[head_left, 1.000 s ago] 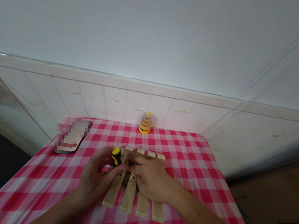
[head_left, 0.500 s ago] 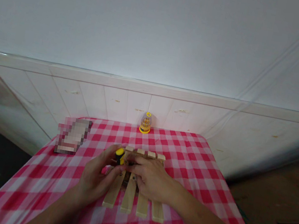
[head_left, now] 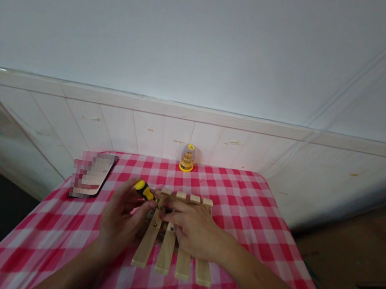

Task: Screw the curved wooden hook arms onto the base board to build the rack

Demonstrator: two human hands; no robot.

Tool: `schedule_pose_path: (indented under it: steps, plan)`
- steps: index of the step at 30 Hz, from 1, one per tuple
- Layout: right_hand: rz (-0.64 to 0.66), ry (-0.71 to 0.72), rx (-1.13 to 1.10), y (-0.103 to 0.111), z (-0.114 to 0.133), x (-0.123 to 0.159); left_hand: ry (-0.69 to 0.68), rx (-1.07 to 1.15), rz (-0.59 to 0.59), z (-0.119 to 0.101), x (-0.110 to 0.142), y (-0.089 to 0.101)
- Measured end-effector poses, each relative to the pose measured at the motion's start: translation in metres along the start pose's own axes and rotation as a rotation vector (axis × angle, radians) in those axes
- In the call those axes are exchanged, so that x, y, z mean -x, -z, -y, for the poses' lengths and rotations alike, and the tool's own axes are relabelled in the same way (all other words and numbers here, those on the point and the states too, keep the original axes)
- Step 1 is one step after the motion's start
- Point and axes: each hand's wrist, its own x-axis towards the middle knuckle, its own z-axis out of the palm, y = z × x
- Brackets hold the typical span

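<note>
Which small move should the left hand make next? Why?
Perhaps bring the yellow-and-black screwdriver more upright: it leans in the left hand beside a dark round screw in the leftmost pale wooden slat; the right hand rests on neighbouring slats.

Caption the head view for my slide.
Left hand holds a tilted screwdriver; right hand lies across wooden slats.

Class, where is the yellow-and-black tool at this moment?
In the head view, just left of centre, the yellow-and-black tool leans between the left hand's thumb and fingers, beside the upper end of the leftmost wooden slat.
</note>
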Motion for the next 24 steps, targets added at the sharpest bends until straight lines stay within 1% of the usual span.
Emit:
schedule_pose_path:
  steps: [5,13,19,24]
  plan:
    - [-0.005,-0.024,0.028,0.001,0.002,0.0,-0.025,-0.048,0.016,0.006,-0.001,-0.003]
    - [0.001,-0.035,0.072,0.003,0.005,0.001,-0.037,-0.13,0.052,0.011,0.002,-0.001]
    - [-0.009,-0.044,0.097,-0.001,0.002,0.001,-0.161,-0.133,0.013,0.009,0.001,-0.004]
    - [-0.003,-0.041,0.094,-0.001,0.003,0.001,-0.116,-0.16,0.05,0.007,0.003,-0.002]
